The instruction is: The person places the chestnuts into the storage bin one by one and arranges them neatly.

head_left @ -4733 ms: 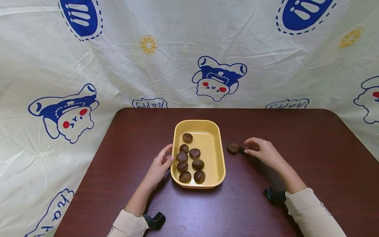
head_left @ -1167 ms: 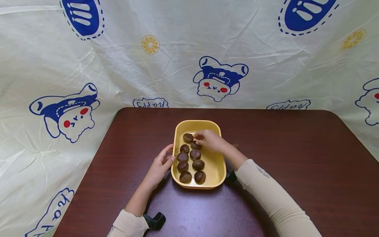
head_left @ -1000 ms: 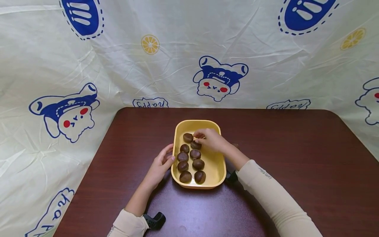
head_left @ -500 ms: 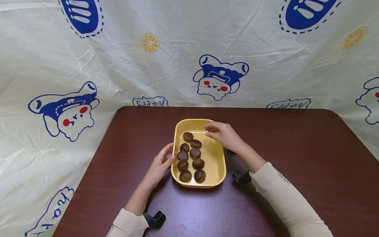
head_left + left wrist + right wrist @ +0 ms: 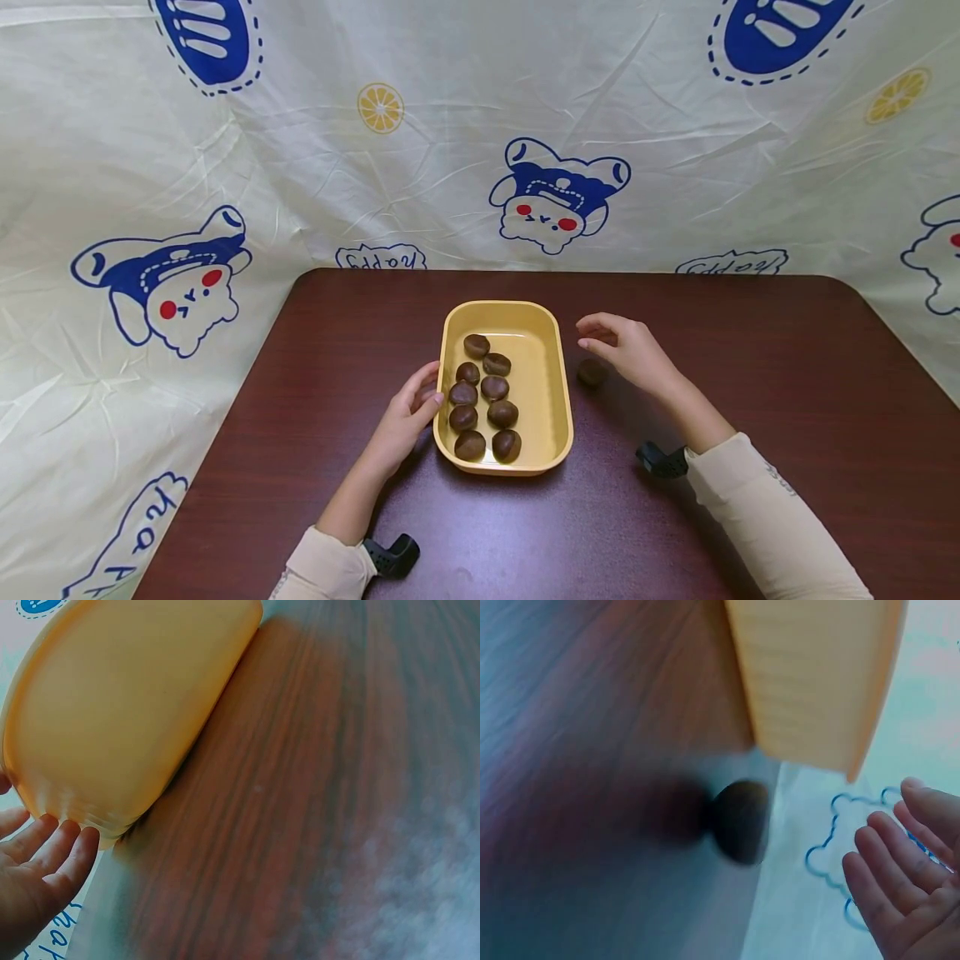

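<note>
In the head view a yellow rectangular tray (image 5: 551, 400) holds several brown chestnuts (image 5: 502, 414), set in two columns in its left and middle part. My left hand (image 5: 401, 425) rests against the tray's left side with its fingers relaxed. In the left wrist view its fingertips (image 5: 69, 829) touch the tray's outer wall (image 5: 112, 727). Right of the tray, one loose chestnut (image 5: 592, 372) lies on the table. Over and just right of it hovers my right hand (image 5: 630, 350), fingers loosely bent and holding nothing. The right wrist view shows that chestnut (image 5: 741, 823) apart from the fingers.
The dark brown wooden table (image 5: 360, 333) has rounded far corners. Behind it hangs a white cloth (image 5: 450, 183) printed with blue cartoon figures. A black wrist device (image 5: 393, 558) sits under the left forearm, another wrist device (image 5: 662, 460) under the right.
My right hand carried a chestnut from the table into the tray, placed it at the top of the second column, released it and moved back right. My left hand stays on the tray.
</note>
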A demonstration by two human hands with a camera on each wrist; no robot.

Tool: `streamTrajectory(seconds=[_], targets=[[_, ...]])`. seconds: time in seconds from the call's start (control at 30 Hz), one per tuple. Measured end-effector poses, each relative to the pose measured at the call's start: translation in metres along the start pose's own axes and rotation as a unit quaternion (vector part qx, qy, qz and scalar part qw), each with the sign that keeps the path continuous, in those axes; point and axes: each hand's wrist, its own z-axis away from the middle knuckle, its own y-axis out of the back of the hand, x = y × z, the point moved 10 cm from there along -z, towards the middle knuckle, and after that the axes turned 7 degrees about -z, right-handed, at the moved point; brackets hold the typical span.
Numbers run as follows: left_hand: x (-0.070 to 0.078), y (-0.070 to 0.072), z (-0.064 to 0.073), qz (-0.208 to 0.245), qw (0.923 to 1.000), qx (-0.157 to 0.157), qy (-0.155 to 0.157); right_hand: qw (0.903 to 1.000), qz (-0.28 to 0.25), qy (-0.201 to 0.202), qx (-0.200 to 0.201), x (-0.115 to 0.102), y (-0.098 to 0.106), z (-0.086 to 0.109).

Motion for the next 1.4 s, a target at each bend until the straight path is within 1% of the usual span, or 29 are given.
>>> streamTrajectory(seconds=[0.07, 0.17, 0.37, 0.47, 0.67, 0.8, 0.97, 1.2, 1.4], targets=[[0.0, 0.0, 0.0, 0.002, 1.0, 0.001, 0.002, 0.9999, 0.01, -0.012, -0.004, 0.01, 0.001, 0.004], [0.001, 0.0, 0.0, 0.006, 1.0, 0.002, 0.003, 0.9994, 0.022, -0.019, -0.018, 0.022, 0.0, 0.008], [0.001, 0.0, 0.001, 0.004, 1.0, 0.003, 0.005, 0.9968, 0.043, -0.029, -0.061, 0.04, -0.011, 0.013], [0.0, 0.0, 0.0, 0.0, 1.0, 0.001, 0.007, 0.9956, 0.048, -0.039, -0.071, 0.045, -0.015, 0.014], [-0.002, 0.001, -0.001, -0.004, 1.0, 0.002, 0.006, 0.9953, 0.041, -0.031, -0.083, 0.045, -0.02, 0.015], [-0.002, 0.001, -0.001, -0.004, 1.0, 0.001, 0.005, 0.9952, 0.028, -0.027, -0.089, 0.043, -0.022, 0.016], [-0.001, 0.001, 0.0, -0.005, 1.0, 0.003, 0.004, 0.9955, 0.012, -0.013, -0.093, 0.04, -0.024, 0.016], [-0.001, 0.001, 0.0, -0.002, 1.0, 0.001, 0.003, 0.9969, 0.009, -0.002, -0.078, 0.035, -0.02, 0.015], [0.0, 0.001, 0.0, 0.001, 1.0, 0.001, 0.005, 0.9987, 0.003, 0.002, -0.05, 0.02, -0.009, 0.008]])
